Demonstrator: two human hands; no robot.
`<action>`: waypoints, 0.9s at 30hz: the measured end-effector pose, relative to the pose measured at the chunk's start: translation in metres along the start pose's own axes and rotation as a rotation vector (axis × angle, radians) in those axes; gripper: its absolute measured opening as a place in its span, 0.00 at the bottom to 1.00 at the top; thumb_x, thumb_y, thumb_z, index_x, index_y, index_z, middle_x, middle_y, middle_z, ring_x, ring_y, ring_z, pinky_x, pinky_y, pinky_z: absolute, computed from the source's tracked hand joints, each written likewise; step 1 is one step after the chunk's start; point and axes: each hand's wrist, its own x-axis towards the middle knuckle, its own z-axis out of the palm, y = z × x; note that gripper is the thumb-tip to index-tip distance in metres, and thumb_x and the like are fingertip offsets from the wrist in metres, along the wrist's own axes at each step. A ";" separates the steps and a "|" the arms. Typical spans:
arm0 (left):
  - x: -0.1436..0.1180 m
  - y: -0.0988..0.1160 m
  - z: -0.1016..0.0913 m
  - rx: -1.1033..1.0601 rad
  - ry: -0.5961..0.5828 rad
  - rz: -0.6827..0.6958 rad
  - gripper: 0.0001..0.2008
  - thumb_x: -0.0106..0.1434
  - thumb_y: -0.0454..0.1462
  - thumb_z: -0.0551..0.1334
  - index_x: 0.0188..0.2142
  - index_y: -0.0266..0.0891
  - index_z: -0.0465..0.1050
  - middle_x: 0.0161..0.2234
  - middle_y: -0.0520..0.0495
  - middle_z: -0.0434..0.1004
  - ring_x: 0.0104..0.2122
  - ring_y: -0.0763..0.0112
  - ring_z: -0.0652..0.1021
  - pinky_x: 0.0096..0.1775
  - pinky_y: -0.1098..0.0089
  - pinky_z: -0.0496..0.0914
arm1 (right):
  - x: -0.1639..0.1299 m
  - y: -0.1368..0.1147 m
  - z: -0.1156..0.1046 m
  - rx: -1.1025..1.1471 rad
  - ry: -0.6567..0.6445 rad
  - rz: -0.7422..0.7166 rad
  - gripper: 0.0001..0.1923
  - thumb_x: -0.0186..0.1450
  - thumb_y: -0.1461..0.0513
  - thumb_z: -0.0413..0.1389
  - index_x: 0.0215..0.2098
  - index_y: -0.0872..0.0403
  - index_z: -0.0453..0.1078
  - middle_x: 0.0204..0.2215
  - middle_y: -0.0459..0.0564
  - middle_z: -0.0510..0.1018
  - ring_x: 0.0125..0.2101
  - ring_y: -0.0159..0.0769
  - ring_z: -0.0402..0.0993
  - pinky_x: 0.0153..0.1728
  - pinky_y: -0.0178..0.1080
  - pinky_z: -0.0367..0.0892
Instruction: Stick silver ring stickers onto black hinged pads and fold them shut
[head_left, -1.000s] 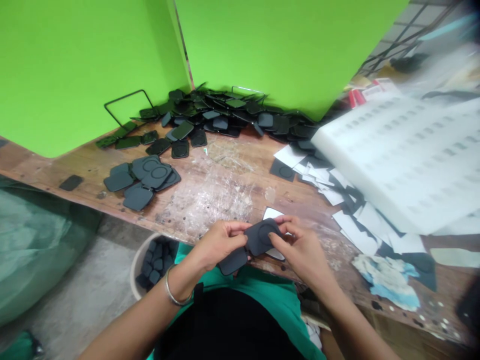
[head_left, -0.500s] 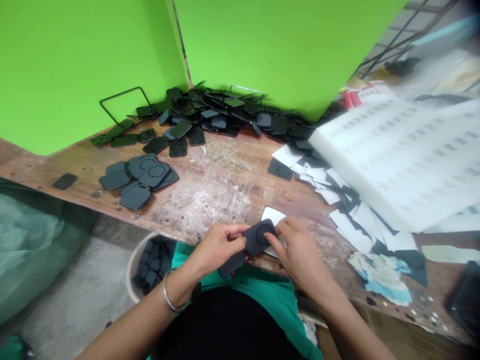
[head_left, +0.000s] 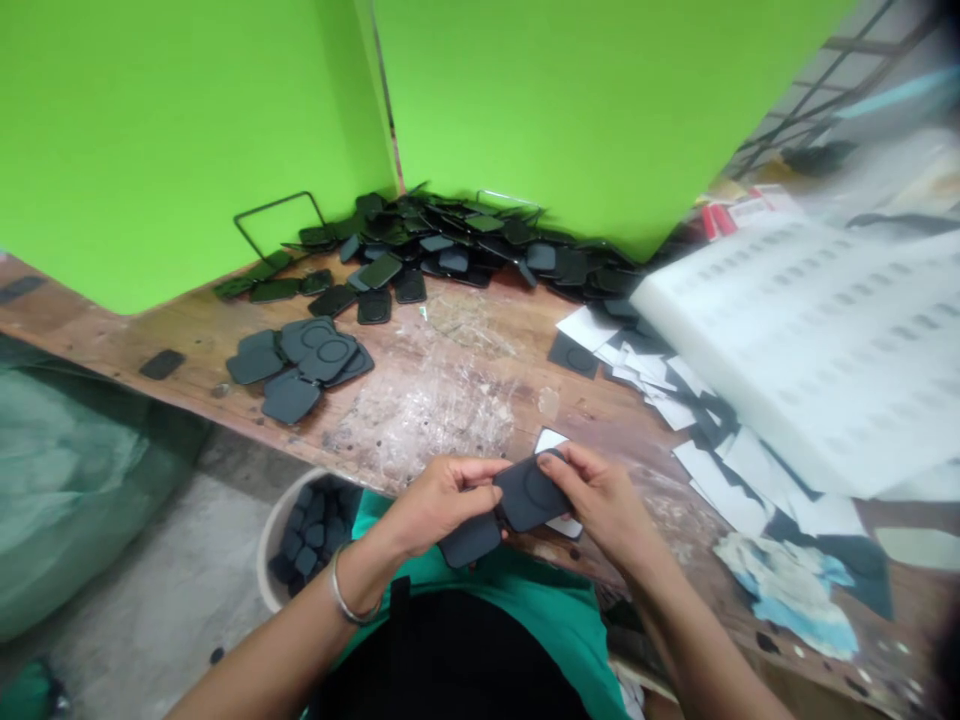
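Between my two hands is a dark two-panel folding charger pad (head_left: 532,492), with a ring outline on its upper panel. My left hand (head_left: 450,495) pinches it near the joint between the panels, and the lower panel hangs beneath those fingers. At the far edge of the ringed panel, my right hand (head_left: 596,490) grips with its thumb on top. Underneath, partly hidden by the pad and my right hand, a white card (head_left: 553,438) lies on the wooden table near its front edge.
Similar pads lie in a small stack (head_left: 322,350) at left and a large heap (head_left: 450,235) against the green panels (head_left: 600,100). White and dark sheets (head_left: 739,480), a white foam block (head_left: 795,350) and a stained cloth (head_left: 787,590) are at right. Below stands a bin (head_left: 274,545) of dark pieces.
My right thumb has moved from the middle of the ring to the panel's far edge. The pad is turned slightly, showing more of its lower panel. The view has shifted slightly.
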 end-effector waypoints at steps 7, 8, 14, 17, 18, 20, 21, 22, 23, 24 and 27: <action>-0.012 0.010 -0.033 0.093 0.139 0.083 0.21 0.56 0.43 0.67 0.49 0.38 0.79 0.37 0.45 0.83 0.31 0.68 0.80 0.35 0.71 0.73 | 0.010 0.012 0.027 0.289 0.089 0.190 0.28 0.57 0.37 0.56 0.24 0.54 0.68 0.13 0.44 0.69 0.13 0.30 0.63 0.14 0.32 0.58; -0.016 0.016 -0.047 0.122 0.245 0.120 0.22 0.56 0.44 0.67 0.49 0.38 0.79 0.38 0.45 0.83 0.31 0.68 0.79 0.35 0.71 0.73 | 0.011 0.014 0.028 0.331 0.085 0.174 0.29 0.56 0.37 0.56 0.25 0.55 0.69 0.14 0.45 0.71 0.14 0.30 0.65 0.15 0.32 0.59; -0.046 0.078 -0.171 0.574 0.898 0.368 0.27 0.53 0.48 0.69 0.50 0.38 0.77 0.31 0.49 0.81 0.26 0.71 0.75 0.31 0.73 0.69 | 0.009 0.013 0.031 0.291 -0.006 0.065 0.30 0.57 0.37 0.58 0.29 0.56 0.72 0.18 0.46 0.73 0.17 0.29 0.67 0.19 0.31 0.61; -0.052 0.102 -0.228 0.702 1.015 0.349 0.29 0.48 0.52 0.69 0.45 0.37 0.79 0.33 0.47 0.82 0.27 0.70 0.75 0.31 0.72 0.69 | 0.011 -0.001 0.046 0.271 -0.134 0.068 0.28 0.57 0.38 0.58 0.28 0.55 0.71 0.19 0.46 0.74 0.18 0.29 0.67 0.19 0.31 0.61; -0.051 0.107 -0.243 0.716 1.014 0.332 0.28 0.46 0.53 0.70 0.42 0.37 0.80 0.33 0.47 0.82 0.27 0.69 0.75 0.31 0.72 0.69 | 0.013 -0.007 0.053 0.278 -0.184 0.071 0.27 0.57 0.38 0.58 0.28 0.55 0.70 0.20 0.47 0.75 0.19 0.28 0.67 0.20 0.31 0.61; -0.048 0.113 -0.266 0.742 0.981 0.287 0.28 0.45 0.53 0.70 0.39 0.37 0.80 0.32 0.46 0.82 0.27 0.67 0.76 0.31 0.70 0.69 | 0.021 -0.020 0.073 0.295 -0.284 0.069 0.25 0.57 0.40 0.59 0.27 0.55 0.70 0.22 0.47 0.76 0.20 0.28 0.68 0.21 0.31 0.62; -0.045 0.115 -0.275 0.760 0.959 0.267 0.27 0.44 0.54 0.70 0.39 0.37 0.80 0.32 0.46 0.82 0.27 0.67 0.76 0.31 0.70 0.69 | 0.026 -0.028 0.084 0.299 -0.336 0.069 0.24 0.56 0.42 0.60 0.26 0.55 0.69 0.22 0.46 0.76 0.20 0.28 0.68 0.22 0.31 0.62; -0.043 0.115 -0.283 0.782 0.939 0.247 0.27 0.44 0.54 0.70 0.38 0.38 0.80 0.32 0.46 0.82 0.28 0.66 0.77 0.31 0.70 0.69 | 0.031 -0.035 0.095 0.304 -0.380 0.071 0.22 0.56 0.44 0.61 0.25 0.55 0.69 0.21 0.46 0.75 0.20 0.28 0.68 0.22 0.31 0.63; -0.041 0.115 -0.290 0.808 0.923 0.231 0.26 0.44 0.54 0.70 0.37 0.38 0.80 0.32 0.46 0.82 0.29 0.64 0.77 0.32 0.69 0.70 | 0.037 -0.043 0.108 0.313 -0.411 0.077 0.20 0.57 0.47 0.62 0.25 0.55 0.69 0.20 0.45 0.75 0.20 0.27 0.68 0.23 0.31 0.63; -0.039 0.115 -0.296 0.838 0.907 0.217 0.26 0.43 0.53 0.71 0.36 0.38 0.80 0.33 0.45 0.82 0.32 0.63 0.78 0.34 0.69 0.70 | 0.044 -0.050 0.120 0.334 -0.430 0.096 0.17 0.57 0.50 0.62 0.24 0.55 0.69 0.19 0.44 0.74 0.20 0.27 0.68 0.23 0.31 0.63; -0.037 0.116 -0.313 0.923 0.868 0.190 0.27 0.39 0.50 0.74 0.36 0.38 0.79 0.40 0.44 0.82 0.42 0.58 0.78 0.41 0.69 0.70 | 0.064 -0.072 0.157 0.437 -0.434 0.187 0.10 0.59 0.59 0.62 0.23 0.55 0.69 0.19 0.43 0.73 0.20 0.26 0.68 0.24 0.30 0.65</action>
